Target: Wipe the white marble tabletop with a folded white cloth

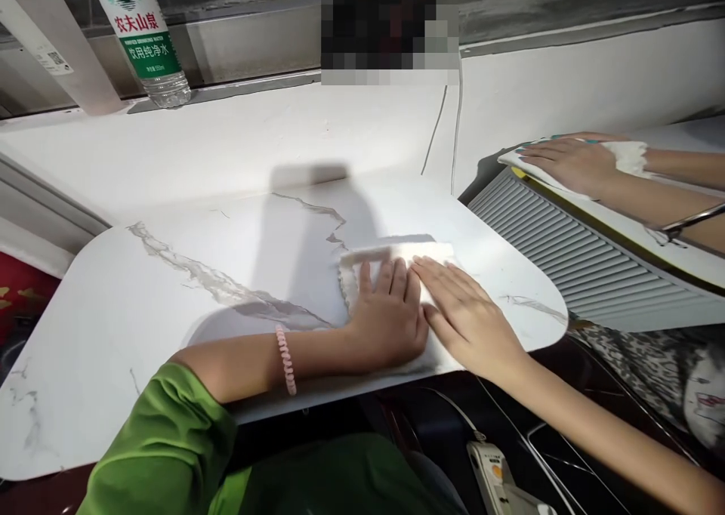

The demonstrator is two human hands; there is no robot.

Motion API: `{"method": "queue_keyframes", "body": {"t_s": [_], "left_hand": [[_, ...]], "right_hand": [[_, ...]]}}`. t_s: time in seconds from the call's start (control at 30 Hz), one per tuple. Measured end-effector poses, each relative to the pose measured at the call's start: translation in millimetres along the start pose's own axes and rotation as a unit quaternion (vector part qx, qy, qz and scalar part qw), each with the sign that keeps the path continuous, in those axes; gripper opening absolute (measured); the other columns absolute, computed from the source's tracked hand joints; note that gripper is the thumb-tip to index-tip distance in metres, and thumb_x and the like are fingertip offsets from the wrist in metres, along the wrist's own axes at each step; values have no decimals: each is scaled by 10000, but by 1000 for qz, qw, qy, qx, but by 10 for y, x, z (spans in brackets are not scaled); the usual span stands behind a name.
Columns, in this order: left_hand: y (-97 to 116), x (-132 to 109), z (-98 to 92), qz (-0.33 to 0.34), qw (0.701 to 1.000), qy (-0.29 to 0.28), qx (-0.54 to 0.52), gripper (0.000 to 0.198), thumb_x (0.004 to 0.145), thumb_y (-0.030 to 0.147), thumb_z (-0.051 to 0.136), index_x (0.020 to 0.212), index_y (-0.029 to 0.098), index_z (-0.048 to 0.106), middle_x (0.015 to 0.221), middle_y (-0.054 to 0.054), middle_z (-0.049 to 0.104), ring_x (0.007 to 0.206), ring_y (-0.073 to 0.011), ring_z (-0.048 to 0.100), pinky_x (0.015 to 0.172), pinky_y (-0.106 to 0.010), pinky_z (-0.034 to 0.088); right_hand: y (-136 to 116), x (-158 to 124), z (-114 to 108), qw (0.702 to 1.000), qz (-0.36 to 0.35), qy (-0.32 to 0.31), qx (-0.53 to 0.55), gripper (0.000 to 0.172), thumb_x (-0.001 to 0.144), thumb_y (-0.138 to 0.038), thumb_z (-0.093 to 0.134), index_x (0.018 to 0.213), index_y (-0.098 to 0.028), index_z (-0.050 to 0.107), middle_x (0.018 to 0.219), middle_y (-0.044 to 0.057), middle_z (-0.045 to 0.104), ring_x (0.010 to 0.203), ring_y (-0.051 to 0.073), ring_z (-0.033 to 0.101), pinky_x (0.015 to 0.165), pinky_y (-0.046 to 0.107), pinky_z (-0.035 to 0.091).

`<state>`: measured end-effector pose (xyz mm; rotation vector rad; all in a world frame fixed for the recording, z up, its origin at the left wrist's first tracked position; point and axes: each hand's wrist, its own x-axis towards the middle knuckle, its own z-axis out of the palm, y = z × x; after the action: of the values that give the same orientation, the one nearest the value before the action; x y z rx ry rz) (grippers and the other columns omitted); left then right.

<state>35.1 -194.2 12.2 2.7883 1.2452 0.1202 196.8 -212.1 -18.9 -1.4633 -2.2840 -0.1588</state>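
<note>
A white folded cloth (396,254) lies on the white marble-patterned tabletop (170,288), near its front right edge. My left hand (390,315) rests flat on the cloth, fingers stretched forward and close together. My right hand (461,315) lies flat beside it, fingers extended over the cloth's right part. Both palms press down and neither hand grips anything. A pink coil band (286,360) circles my left wrist, and a green sleeve (164,439) covers the upper arm.
A water bottle (144,35) stands on the ledge at the back left. At the right, another person's hand (572,160) presses a white cloth (628,156) on a ribbed grey unit (566,251). A small white device (495,477) lies below the table edge.
</note>
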Motion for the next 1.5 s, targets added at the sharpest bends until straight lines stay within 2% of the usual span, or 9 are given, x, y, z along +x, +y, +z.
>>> {"method": "queue_keyframes", "body": {"t_s": [0.13, 0.27, 0.53, 0.77, 0.97, 1.13, 1.27, 1.37, 1.5], "left_hand": [[18, -80, 5, 12, 1000, 8, 6, 572, 981, 291, 304, 1461, -17, 341, 1558, -218, 283, 1444, -349, 263, 1153, -569, 216], [-125, 81, 34, 7, 999, 34, 8, 556, 974, 277, 318, 1450, -6, 364, 1542, -211, 329, 1426, -347, 300, 1149, -556, 228], [-669, 773, 31, -94, 995, 21, 5, 560, 995, 274, 268, 1500, 35, 293, 1574, -153, 291, 1460, -315, 230, 1189, -537, 162], [-1309, 1431, 26, -108, 994, -5, -27, 554, 995, 287, 208, 1522, 128, 276, 1599, -70, 257, 1477, -219, 200, 1218, -435, 122], [-1502, 1706, 52, -128, 991, 13, -33, 553, 991, 289, 198, 1517, 147, 297, 1586, -47, 294, 1467, -200, 223, 1224, -418, 123], [-1476, 1703, 69, -133, 990, 22, -26, 553, 986, 275, 211, 1518, 148, 295, 1586, -41, 293, 1471, -195, 218, 1231, -416, 97], [-1390, 1544, 56, -136, 990, 20, -22, 557, 987, 260, 212, 1526, 135, 268, 1597, -51, 264, 1481, -216, 195, 1225, -459, 99], [-1257, 1273, 28, -129, 991, 13, -13, 555, 995, 267, 218, 1531, 127, 254, 1608, -58, 229, 1487, -226, 175, 1219, -470, 109], [-955, 686, -11, -109, 994, 9, -2, 551, 1015, 303, 221, 1526, 102, 256, 1610, -101, 208, 1489, -253, 157, 1207, -483, 129]], "right_hand": [[-72, -41, -9, 1000, 9, 9, 4, 532, 949, -238, 346, 1471, -156, 395, 1431, 129, 527, 1345, 261, 470, 1138, 516, 375], [33, 194, 80, 1000, 23, 8, 11, 502, 926, -236, 351, 1391, -120, 498, 1392, 145, 562, 1317, 265, 502, 1130, 504, 387], [424, 1122, 451, 998, 58, -1, 37, 486, 857, -236, 392, 1293, -129, 578, 1347, 133, 603, 1293, 284, 519, 1115, 507, 382], [690, 1856, 681, 996, 75, -44, 15, 493, 870, -229, 356, 1309, -111, 546, 1362, 172, 576, 1256, 303, 523, 1069, 436, 394], [892, 2167, 773, 996, 64, -66, -5, 485, 874, -254, 347, 1290, -118, 556, 1276, 159, 629, 1182, 304, 561, 1000, 441, 443], [979, 2135, 871, 998, 43, -38, 23, 514, 887, -252, 307, 1341, -124, 511, 1368, 152, 570, 1265, 307, 513, 1073, 481, 384], [896, 2005, 900, 998, 44, -13, 42, 562, 863, -255, 310, 1373, -104, 490, 1443, 143, 506, 1351, 302, 442, 1135, 492, 327], [704, 1794, 847, 998, 53, -15, 39, 582, 866, -265, 310, 1397, -92, 474, 1464, 148, 482, 1384, 296, 405, 1169, 473, 293], [286, 1275, 674, 999, 40, 0, 27, 573, 894, -267, 294, 1416, -101, 461, 1450, 148, 501, 1378, 295, 419, 1170, 464, 310]]}}
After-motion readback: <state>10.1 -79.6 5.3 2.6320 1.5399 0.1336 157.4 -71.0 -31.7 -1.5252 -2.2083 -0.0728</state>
